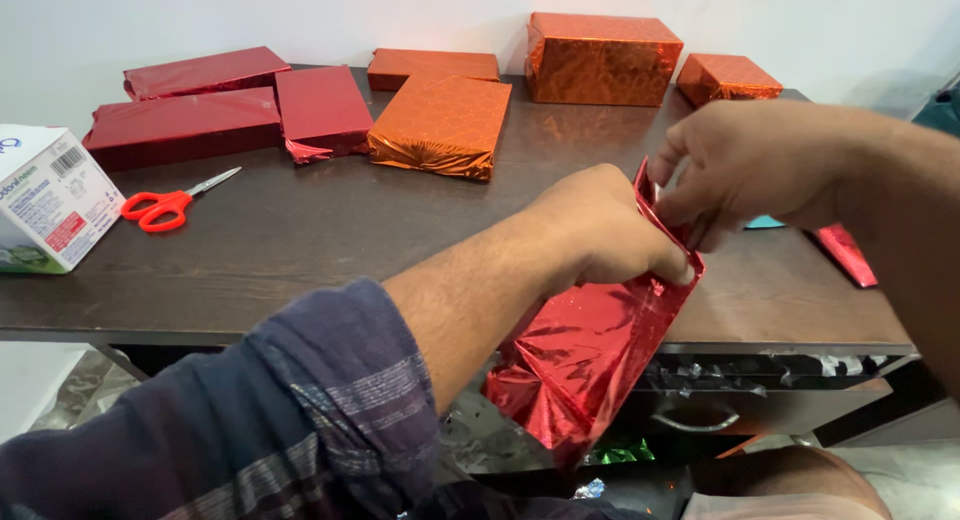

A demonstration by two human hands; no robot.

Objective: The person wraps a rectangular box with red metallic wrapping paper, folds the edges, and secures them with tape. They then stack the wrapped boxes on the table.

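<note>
Hands (680, 215) pinch shiny, crinkled red foil-wrapped box (590, 355).

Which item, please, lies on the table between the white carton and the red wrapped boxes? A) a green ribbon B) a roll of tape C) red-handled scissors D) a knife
C: the red-handled scissors lie on the dark table, right of the white carton and below the red wrapped boxes.

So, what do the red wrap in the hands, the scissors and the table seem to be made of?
Red wrap: thin metallic foil paper, glossy; it creases sharply and glints with a sparkly pattern.
Scissors: grey blades, likely steel, and red handles, probably plastic, smooth and even in colour.
Table: dark brown wood or wood-look laminate, with faint grain and a soft sheen; I cannot tell which.
</note>
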